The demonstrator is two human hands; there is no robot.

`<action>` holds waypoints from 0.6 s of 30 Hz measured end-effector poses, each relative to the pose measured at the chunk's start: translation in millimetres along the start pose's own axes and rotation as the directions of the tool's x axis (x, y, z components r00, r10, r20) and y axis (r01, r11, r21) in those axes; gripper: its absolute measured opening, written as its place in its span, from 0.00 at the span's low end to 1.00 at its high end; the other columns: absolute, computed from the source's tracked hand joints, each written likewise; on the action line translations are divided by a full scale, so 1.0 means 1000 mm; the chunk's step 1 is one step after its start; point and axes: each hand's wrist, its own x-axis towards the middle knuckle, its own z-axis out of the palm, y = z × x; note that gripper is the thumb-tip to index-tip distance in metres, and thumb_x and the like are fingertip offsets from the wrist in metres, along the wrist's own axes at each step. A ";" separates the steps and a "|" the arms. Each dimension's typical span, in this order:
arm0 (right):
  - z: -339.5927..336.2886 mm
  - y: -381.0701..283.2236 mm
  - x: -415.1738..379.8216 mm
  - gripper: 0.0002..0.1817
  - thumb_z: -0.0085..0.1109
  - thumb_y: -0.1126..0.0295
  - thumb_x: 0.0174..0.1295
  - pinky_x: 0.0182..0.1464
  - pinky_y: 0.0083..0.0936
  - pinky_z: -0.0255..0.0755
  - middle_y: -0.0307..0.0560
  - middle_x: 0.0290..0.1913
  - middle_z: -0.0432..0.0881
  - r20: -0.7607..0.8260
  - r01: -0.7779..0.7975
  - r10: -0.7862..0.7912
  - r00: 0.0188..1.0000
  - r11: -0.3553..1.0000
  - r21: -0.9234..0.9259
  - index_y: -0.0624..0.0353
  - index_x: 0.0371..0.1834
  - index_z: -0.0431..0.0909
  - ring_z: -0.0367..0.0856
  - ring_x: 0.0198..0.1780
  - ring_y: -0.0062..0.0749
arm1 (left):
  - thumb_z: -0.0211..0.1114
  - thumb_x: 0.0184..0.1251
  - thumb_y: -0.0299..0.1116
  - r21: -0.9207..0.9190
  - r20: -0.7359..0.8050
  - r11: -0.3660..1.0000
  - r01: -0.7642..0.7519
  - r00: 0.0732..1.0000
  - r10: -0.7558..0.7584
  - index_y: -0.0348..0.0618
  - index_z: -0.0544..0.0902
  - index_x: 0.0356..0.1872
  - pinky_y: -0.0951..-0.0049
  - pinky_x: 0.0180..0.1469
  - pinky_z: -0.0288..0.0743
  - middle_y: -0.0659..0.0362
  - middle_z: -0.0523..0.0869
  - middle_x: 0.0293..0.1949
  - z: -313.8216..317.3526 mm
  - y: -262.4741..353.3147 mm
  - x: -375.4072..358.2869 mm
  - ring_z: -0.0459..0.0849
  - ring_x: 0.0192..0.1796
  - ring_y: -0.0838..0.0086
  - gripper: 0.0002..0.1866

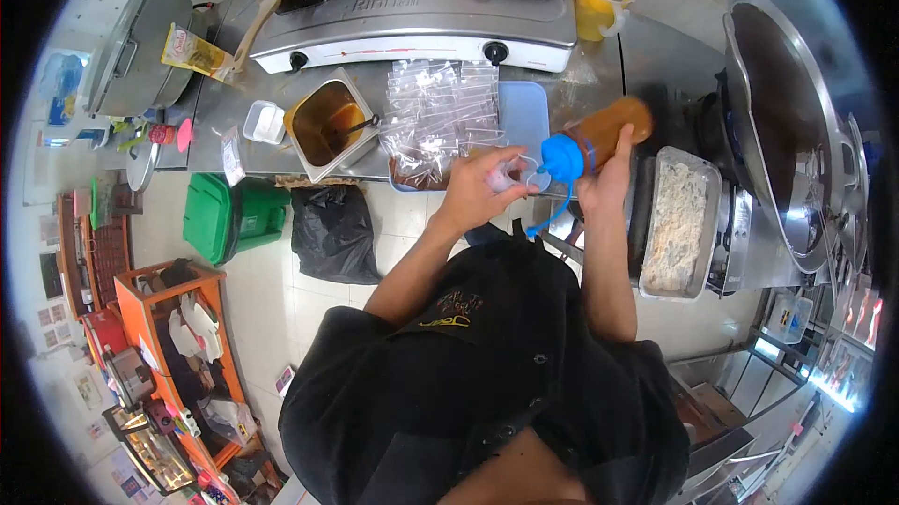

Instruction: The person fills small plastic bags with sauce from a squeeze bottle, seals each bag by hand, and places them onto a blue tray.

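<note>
My left hand is closed around a small clear plastic cup, its fingers and thumb pinching the side. My right hand grips a squeeze bottle of brown sauce, tipped on its side. The bottle's blue top points at the cup, and its cap dangles on a blue strap. Right beside my left hand, many small clear plastic packets lie piled on a blue tray. The level inside the cup is too small to make out.
A metal container of brown sauce with a ladle stands left of the packets, near a white tub. Behind is a gas stove. A tray of flour and a large wok are at right. A green bin stands below.
</note>
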 end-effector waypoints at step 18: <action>0.008 0.005 -0.062 0.13 0.70 0.63 0.60 0.47 0.32 0.70 0.50 0.50 0.78 0.957 0.924 -0.181 0.228 -0.269 -0.271 0.54 0.44 0.81 0.76 0.51 0.44 | 0.81 0.51 0.26 0.234 -0.166 0.966 -0.109 0.975 0.150 0.40 0.85 0.53 0.74 0.43 0.82 0.53 0.90 0.39 -0.011 0.015 0.011 0.88 0.40 0.75 0.25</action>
